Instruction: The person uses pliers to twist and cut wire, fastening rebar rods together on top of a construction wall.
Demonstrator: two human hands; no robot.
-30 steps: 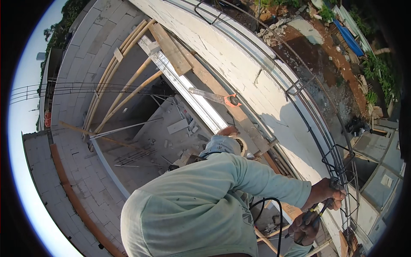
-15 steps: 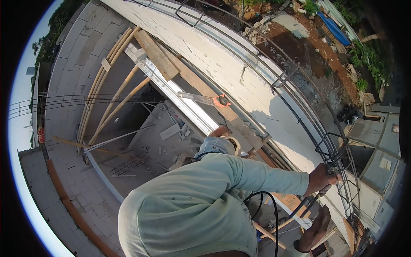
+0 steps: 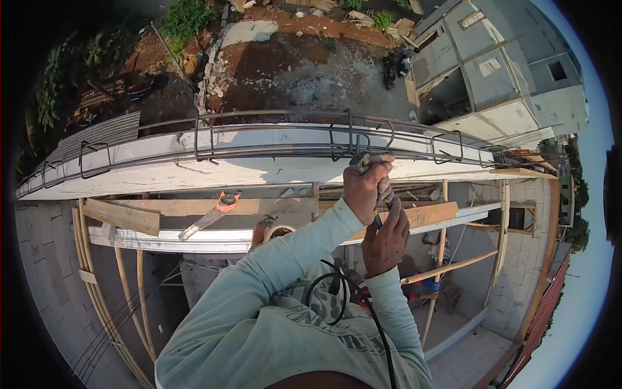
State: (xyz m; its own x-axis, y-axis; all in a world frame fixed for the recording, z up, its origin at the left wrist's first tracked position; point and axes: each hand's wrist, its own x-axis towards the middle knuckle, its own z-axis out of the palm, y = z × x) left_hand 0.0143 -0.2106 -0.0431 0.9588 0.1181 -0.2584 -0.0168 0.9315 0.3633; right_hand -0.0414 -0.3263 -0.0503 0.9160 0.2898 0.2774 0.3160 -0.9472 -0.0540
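Note:
A long cage of thin steel reinforcing bars (image 3: 259, 153) with square stirrups runs along the top of a pale block wall (image 3: 291, 170). My left hand (image 3: 364, 194) is closed at the bars, around a grey metal piece (image 3: 358, 163) whose kind I cannot make out. Just below it, my right hand (image 3: 387, 238) has its fingers curled about a slim tool handle (image 3: 378, 220) coloured blue and yellow. The tool's working end is hidden by my left hand. A black cable (image 3: 343, 275) loops across my shirt below both hands.
A handsaw (image 3: 210, 215) with an orange handle lies over a plank (image 3: 272, 206) and a white metal beam (image 3: 181, 240). Bamboo poles (image 3: 129, 295) prop the structure on both sides. Beyond the wall, the ground (image 3: 311, 71) lies far below, with rubble.
My view has swung round to face the wall squarely. My right hand, open and apart before, has come up to my left hand and closed on the blue and yellow handle.

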